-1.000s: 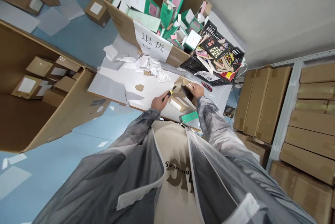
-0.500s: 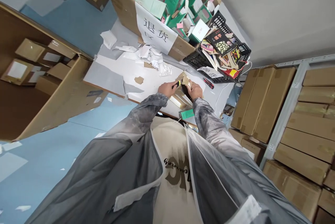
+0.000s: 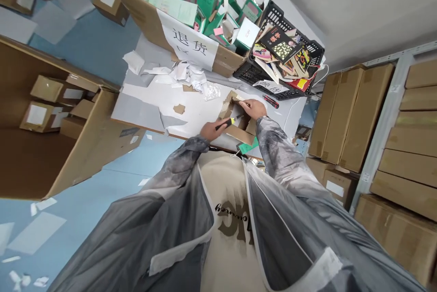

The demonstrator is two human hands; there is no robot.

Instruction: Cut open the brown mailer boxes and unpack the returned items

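My left hand (image 3: 210, 130) is closed around a black-and-yellow utility knife (image 3: 224, 123), whose tip points right over a small cardboard box (image 3: 241, 135). The box stands open on the white table (image 3: 143, 100), its flaps spread. My right hand (image 3: 255, 109) pinches a flap at the far side of the box. A green carton (image 3: 248, 145) lies at the table's near edge, partly behind the cardboard box. Beyond my right hand rests a red-and-black cutter (image 3: 271, 101).
A large carton (image 3: 225, 60) full of green boxes stands at the back, beside a black crate (image 3: 249, 71) of booklets. Crumpled paper (image 3: 187, 73) lies on the table. A big open carton (image 3: 78, 146) is at left; shelves with brown boxes (image 3: 406, 160) line the right.
The box's flaps have come apart and its inside now shows. My left hand has drawn back with the knife, down and to the left. My right hand has moved to the far flap.
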